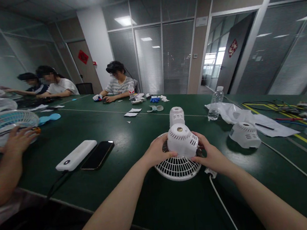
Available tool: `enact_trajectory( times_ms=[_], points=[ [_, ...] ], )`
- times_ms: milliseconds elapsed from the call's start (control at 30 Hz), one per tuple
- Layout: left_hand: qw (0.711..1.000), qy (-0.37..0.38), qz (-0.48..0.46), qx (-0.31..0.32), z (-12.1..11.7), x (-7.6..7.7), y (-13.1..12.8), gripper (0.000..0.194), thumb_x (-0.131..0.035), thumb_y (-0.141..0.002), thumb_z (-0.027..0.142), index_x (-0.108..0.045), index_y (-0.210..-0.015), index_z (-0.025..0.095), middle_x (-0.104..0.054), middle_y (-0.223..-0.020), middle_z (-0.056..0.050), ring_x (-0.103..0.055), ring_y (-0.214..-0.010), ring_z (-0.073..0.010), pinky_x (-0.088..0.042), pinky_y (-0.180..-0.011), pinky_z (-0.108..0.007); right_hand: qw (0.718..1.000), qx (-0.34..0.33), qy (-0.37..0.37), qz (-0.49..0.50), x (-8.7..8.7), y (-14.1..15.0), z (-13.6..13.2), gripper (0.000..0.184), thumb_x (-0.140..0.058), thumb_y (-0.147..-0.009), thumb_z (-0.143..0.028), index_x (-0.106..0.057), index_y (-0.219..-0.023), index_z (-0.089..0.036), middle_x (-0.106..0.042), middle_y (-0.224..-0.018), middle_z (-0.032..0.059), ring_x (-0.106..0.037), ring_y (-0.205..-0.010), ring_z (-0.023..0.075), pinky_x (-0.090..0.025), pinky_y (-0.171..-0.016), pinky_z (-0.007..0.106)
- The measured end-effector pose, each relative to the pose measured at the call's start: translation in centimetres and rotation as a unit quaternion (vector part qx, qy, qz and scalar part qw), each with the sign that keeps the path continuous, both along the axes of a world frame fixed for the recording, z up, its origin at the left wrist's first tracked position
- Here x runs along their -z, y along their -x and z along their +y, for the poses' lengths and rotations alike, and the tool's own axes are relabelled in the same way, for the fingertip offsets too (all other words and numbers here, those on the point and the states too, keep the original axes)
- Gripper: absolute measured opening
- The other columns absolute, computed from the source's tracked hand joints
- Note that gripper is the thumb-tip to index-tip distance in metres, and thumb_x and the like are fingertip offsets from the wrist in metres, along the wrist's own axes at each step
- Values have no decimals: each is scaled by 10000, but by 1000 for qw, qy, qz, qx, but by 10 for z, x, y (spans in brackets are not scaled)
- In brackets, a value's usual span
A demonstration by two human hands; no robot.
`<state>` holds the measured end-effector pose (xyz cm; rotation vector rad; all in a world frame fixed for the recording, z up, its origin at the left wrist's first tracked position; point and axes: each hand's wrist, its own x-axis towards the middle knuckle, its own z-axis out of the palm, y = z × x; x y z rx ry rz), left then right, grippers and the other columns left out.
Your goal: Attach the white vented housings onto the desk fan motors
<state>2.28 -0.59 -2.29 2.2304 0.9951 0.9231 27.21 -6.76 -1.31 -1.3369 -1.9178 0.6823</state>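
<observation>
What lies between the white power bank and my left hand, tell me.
The head view shows the phone beside the power bank, then bare green tabletop toward your left hand.

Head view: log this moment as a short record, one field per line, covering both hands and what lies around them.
Left hand: gripping the left side of a white vented housing
Right hand: gripping the housing's right side
Behind and below: white fan grille, partly hidden
To the left: power bank beside a smartphone
To the right: second white housing, clear bottle
Co-worker's hand: at a fan guard, far left
Surface: dark green table
</observation>
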Motion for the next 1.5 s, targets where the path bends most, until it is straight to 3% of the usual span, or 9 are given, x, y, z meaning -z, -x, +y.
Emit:
enact_trajectory(
  times_ms=[200,333,433,567,667,767,900,1000,1500],
  points=[
    [997,-29,-12,-70,0,6,0,826,-796,-600,394,-418,-1313,218,-531,-1278,-121,-514,-1173,-308,-425,-969,-510,997,51,-44,-38,-2,10,-6,848,-709,-701,-262,-259,-1417,-321,-469,-1386,59,-520,-1213,260,-438,-1004,451],
    [992,-56,-4,-110,-5,4,-2,447,-749,-674,390,-542,-1025,206,-603,-1050,-54,-579,-988,-238,-481,-857,-420,988,115,-89,-57,6,15,-5,869,-711,-698,-315,-239,-1427,-291,-457,-1392,73,-469,-1259,270,-408,-1029,456],
    [996,-65,26,-46,-8,2,-4,262,-700,-741,348,-566,-926,218,-613,-1007,-24,-576,-967,-213,-472,-866,-396,981,143,-112,-66,11,17,-5,923,-717,-682,-345,-205,-1445,-253,-396,-1434,100,-428,-1287,284,-368,-1058,461],
    [997,-63,46,-19,-8,2,-5,298,-716,-726,348,-575,-957,224,-598,-1081,-42,-551,-1048,-237,-456,-912,-418,985,122,-99,-72,6,16,-11,785,-615,-764,-327,-231,-1443,-230,-487,-1352,108,-501,-1211,269,-411,-999,434],
    [997,-42,46,-47,-5,4,-4,326,-687,-748,388,-561,-997,220,-589,-1084,-54,-564,-1016,-239,-473,-886,-421,990,113,-64,-62,-1,13,-14,606,-480,-803,-195,-331,-1390,-235,-658,-1076,54,-636,-957,213,-487,-848,372],
    [997,-25,42,-66,-2,7,-3,304,-642,-786,396,-550,-1019,225,-586,-1084,-53,-577,-986,-229,-483,-877,-417,989,122,-63,-63,-1,11,-12,468,-420,-789,-130,-490,-1243,-220,-698,-892,21,-653,-770,185,-500,-747,339],
    [996,-11,42,-77,-1,9,-3,302,-633,-792,386,-548,-1037,231,-589,-1083,-51,-581,-984,-229,-482,-886,-416,978,144,-114,-98,3,8,-7,287,-444,-808,-164,-617,-1032,-210,-691,-994,51,-651,-846,208,-501,-776,359],
    [996,-5,43,-80,0,10,-4,301,-627,-797,380,-544,-1046,231,-591,-1092,-51,-583,-991,-230,-481,-893,-415,972,132,-137,-137,4,8,-7,255,-450,-803,-153,-662,-935,-201,-694,-995,61,-636,-943,230,-487,-849,386],
    [998,5,19,-64,6,18,-2,290,-600,-817,269,-529,-1095,225,-596,-1147,-59,-584,-1039,-225,-467,-936,-421,970,73,-163,-167,0,12,-13,273,-456,-788,-93,-680,-900,-202,-694,-924,45,-631,-892,204,-494,-809,342]
  ],
)
